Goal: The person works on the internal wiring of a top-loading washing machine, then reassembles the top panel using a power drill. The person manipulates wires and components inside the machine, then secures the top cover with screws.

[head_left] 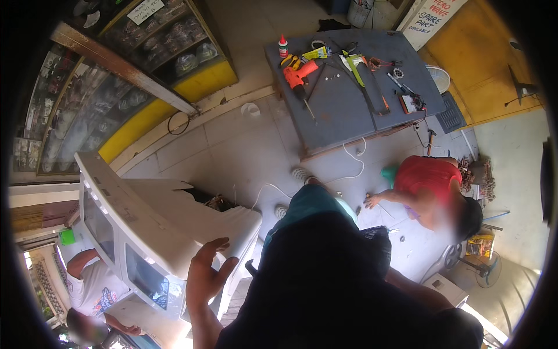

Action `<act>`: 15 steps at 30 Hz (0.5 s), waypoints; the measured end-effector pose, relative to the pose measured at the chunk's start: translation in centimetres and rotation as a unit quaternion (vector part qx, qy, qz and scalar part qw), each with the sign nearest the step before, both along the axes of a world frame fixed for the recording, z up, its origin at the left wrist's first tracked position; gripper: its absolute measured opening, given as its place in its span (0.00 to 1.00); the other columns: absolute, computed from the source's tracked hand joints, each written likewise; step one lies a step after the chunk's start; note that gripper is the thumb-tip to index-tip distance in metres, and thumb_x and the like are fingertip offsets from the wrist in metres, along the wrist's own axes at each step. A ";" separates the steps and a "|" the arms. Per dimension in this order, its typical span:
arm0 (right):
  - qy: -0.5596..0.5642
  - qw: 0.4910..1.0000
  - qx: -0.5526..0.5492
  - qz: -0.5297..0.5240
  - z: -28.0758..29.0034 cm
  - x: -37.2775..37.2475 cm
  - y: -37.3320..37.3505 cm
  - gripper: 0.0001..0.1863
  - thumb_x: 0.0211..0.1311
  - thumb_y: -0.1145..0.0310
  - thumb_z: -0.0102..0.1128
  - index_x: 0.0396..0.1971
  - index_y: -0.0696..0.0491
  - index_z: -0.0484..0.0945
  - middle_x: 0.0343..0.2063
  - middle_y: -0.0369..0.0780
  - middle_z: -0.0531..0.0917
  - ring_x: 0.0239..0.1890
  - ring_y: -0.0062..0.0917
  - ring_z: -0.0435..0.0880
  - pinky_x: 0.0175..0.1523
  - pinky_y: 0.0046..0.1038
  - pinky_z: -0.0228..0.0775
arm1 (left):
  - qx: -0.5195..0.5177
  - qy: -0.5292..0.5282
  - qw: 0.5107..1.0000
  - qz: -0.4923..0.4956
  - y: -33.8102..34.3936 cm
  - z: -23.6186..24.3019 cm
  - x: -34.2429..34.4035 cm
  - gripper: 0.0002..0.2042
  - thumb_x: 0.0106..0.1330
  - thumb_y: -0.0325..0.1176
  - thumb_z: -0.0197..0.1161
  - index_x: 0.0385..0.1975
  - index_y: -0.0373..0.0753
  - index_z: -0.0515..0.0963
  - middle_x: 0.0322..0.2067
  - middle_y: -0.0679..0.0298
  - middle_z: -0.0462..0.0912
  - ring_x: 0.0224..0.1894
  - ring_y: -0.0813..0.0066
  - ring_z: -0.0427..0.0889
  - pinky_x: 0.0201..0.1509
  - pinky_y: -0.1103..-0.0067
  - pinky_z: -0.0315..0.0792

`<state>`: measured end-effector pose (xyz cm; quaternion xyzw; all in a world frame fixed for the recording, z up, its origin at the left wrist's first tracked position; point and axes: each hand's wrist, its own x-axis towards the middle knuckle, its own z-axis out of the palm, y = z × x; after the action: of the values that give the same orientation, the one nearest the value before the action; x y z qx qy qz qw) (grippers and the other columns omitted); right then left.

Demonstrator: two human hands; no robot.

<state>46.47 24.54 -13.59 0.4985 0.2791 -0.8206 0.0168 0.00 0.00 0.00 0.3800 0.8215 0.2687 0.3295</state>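
My left hand (208, 269) is raised beside a large white appliance (174, 221) that looks like a twin-tub washing machine. Its thumb and fingers are apart and slightly curled, with nothing visible between them. Whether the hand touches the casing I cannot tell. Two dark windows show on the machine's left side, and wiring (218, 202) shows through a dark gap at its far end. My right forearm comes out beside my dark shirt at the lower right; the right hand itself is hidden.
A grey table (325, 131) ahead carries an orange drill (299, 77), a red-capped bottle (283, 45) and several tools. A person in red (427, 186) crouches at right, one hand near the floor. Another person in white (96, 288) is beyond the machine. A white cord (354, 160) crosses the floor.
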 end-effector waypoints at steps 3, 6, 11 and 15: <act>0.019 0.999 -0.015 -0.045 0.5 -0.5 -0.4 0.19 0.73 0.64 0.58 0.61 0.53 0.76 0.47 0.40 0.84 0.46 0.24 0.85 0.49 0.31 0.83 | -0.060 0.012 0.998 -0.011 0.3 -1.8 -0.2 0.23 0.61 0.32 0.74 0.56 0.35 0.79 0.50 0.50 0.87 0.51 0.54 0.86 0.56 0.66 0.78; 0.043 0.996 -0.014 -0.078 1.4 -1.3 0.7 0.20 0.73 0.64 0.58 0.61 0.53 0.76 0.47 0.39 0.84 0.45 0.24 0.86 0.49 0.30 0.83 | -0.098 0.025 0.995 -0.014 -0.1 -3.2 -0.3 0.22 0.63 0.33 0.73 0.56 0.35 0.79 0.51 0.50 0.86 0.52 0.54 0.86 0.58 0.66 0.78; 0.070 0.994 0.006 -0.079 3.2 -2.6 4.3 0.20 0.73 0.64 0.58 0.61 0.52 0.76 0.46 0.39 0.85 0.45 0.24 0.86 0.48 0.30 0.83 | -0.206 -0.008 0.978 0.015 -1.1 -4.4 0.6 0.26 0.63 0.40 0.75 0.59 0.39 0.77 0.50 0.52 0.87 0.56 0.58 0.85 0.61 0.67 0.77; 0.039 0.995 -0.047 -0.081 3.2 -3.5 6.9 0.19 0.75 0.62 0.57 0.60 0.51 0.77 0.47 0.39 0.85 0.45 0.25 0.86 0.48 0.29 0.83 | -0.223 -0.012 0.975 0.010 -0.9 -5.0 1.0 0.26 0.64 0.42 0.74 0.60 0.40 0.77 0.49 0.52 0.87 0.55 0.58 0.85 0.62 0.67 0.76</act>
<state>42.95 31.43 -10.42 0.4855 0.1995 -0.8503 -0.0371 0.98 -0.90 -5.02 0.2854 0.8604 0.0868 0.4131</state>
